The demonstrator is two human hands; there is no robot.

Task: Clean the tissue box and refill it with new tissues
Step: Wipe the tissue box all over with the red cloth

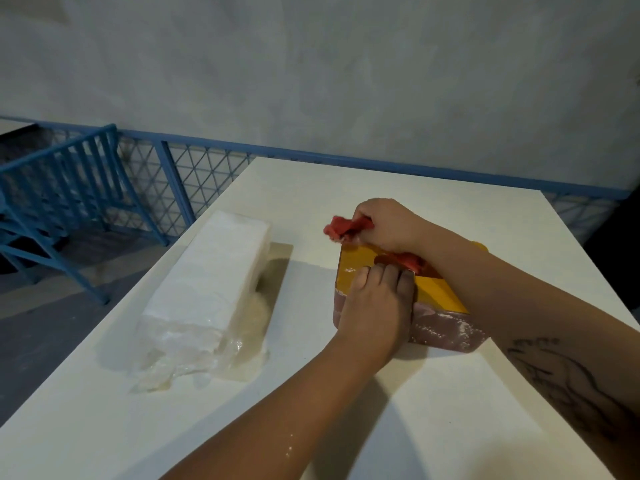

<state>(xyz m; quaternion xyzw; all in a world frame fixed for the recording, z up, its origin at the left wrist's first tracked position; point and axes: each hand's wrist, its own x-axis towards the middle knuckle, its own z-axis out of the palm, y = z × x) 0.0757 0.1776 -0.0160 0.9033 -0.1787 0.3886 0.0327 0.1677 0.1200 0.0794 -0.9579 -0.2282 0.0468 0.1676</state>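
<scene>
head view: right hand (pixel 388 225) grips red cloth (pixel 346 228) at tissue box (pixel 360 268) far edge; left hand (pixel 375 306) presses flat on top.

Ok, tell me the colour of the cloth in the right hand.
Red; the cloth shows best in the head view.

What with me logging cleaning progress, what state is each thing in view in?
tissue box: flat on the table, side flecked white, no tissues showing.
red cloth: bunched, at the box's far edge.
tissue pack: lying apart from the box, clear wrapper open at the near end.
left grip: presses on the box's top.
right grip: grips the red cloth.
</scene>
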